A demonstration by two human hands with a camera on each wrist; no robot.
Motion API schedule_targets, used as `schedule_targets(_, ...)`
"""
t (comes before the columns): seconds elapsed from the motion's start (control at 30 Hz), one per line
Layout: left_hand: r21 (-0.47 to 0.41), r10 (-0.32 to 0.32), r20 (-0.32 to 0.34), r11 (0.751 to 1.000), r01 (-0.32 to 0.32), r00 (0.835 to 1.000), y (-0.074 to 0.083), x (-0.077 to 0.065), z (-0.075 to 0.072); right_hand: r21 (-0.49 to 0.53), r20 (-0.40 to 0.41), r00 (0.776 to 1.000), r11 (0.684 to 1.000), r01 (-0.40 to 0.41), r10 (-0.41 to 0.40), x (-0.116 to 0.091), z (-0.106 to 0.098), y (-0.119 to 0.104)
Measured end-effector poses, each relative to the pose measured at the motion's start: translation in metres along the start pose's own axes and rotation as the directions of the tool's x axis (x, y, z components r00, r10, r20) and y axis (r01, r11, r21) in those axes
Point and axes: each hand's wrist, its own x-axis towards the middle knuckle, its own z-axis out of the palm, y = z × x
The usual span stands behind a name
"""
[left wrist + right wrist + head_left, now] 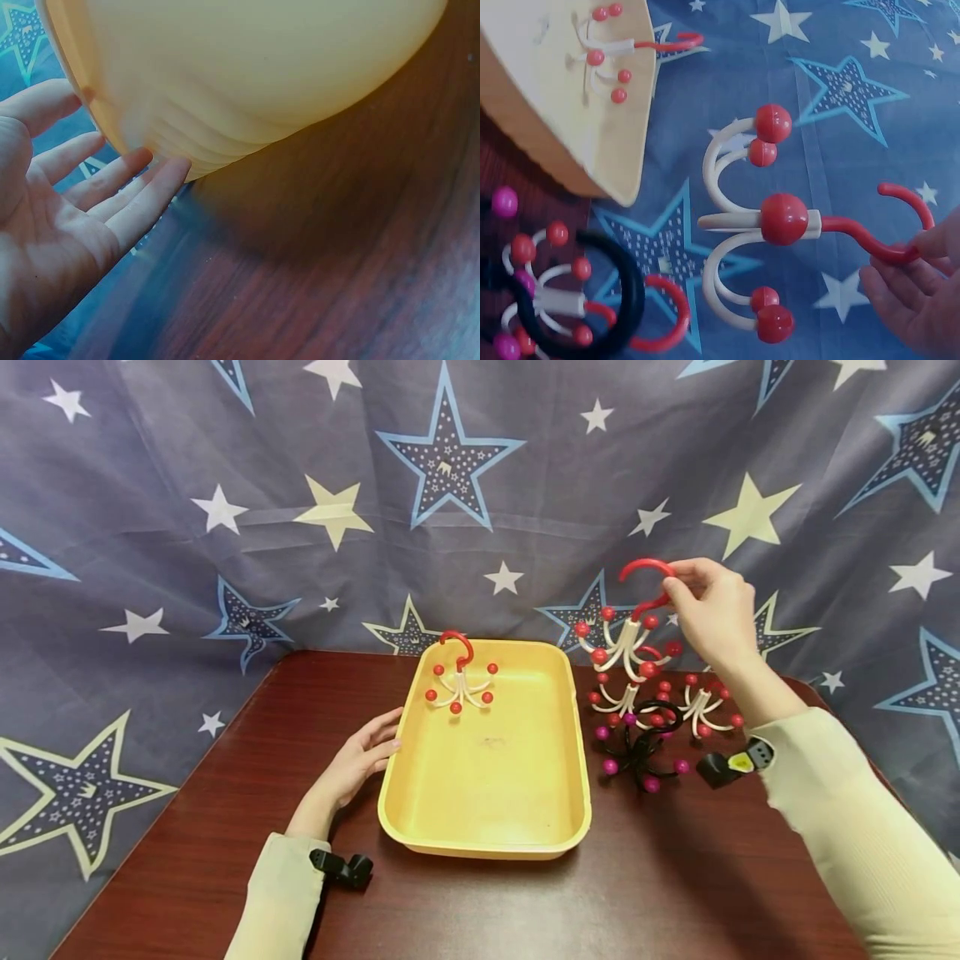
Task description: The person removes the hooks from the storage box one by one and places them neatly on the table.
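Observation:
My right hand pinches the red hook of a white multi-arm hanger tipped with red balls, held up in the air right of the tray. The right wrist view shows the same hanger hanging free, thumb and fingers on its hook. My left hand touches the left wall of a yellow tray; in the left wrist view its fingers lie fairly straight against the outside. Inside the tray, at the far left, stands another white hanger with a red hook and red balls.
On the table right of the tray stand a black hanger with magenta balls and two more white hangers with red balls, one behind it and one further right. A star-patterned cloth hangs behind the brown table.

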Motion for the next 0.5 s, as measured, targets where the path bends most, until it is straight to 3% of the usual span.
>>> schedule_targets(0.5, 0.017, -0.001, -0.015, 1.000, 0.001, 1.000, 0.002, 0.004, 0.005, -0.053, -0.022, 0.999, 0.997, -0.048, 0.047, -0.009, -0.048, 0.053)
